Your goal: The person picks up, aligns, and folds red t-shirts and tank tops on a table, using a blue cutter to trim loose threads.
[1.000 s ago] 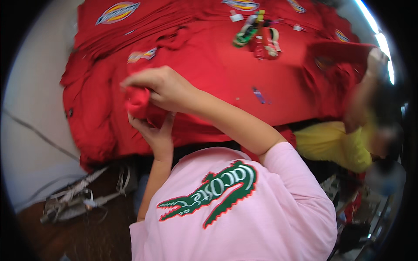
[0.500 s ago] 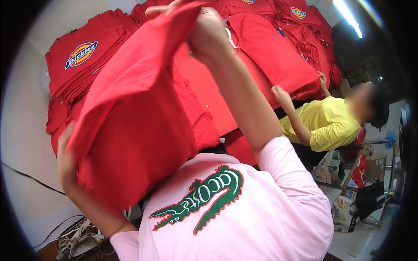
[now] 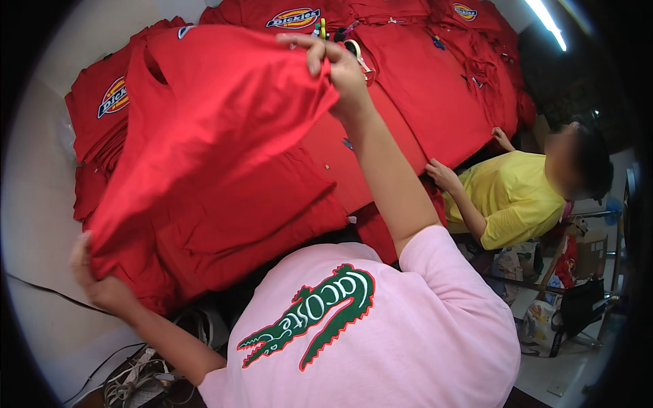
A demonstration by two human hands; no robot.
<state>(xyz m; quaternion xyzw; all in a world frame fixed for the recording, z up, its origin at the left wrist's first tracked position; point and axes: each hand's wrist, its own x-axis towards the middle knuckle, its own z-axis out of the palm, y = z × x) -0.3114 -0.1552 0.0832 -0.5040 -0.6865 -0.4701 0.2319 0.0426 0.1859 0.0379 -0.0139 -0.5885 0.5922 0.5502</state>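
Red shirts [image 3: 415, 102] cover the bench [image 3: 34, 204]. Both hands pinch a red T-shirt [image 3: 218, 129] held up over its near edge: left hand [image 3: 95, 272] low, right hand [image 3: 333, 58] high. Shaking-out step; laying it flat probably follows.

A ceiling strip light [image 3: 544, 17] is glaring at the upper right, lighting the scene brightly and evenly. Fisheye distortion is bending the edges, with a black vignette ringing the frame. Soft shadow is pooling under the desk [image 3: 41, 204] at the lower left.
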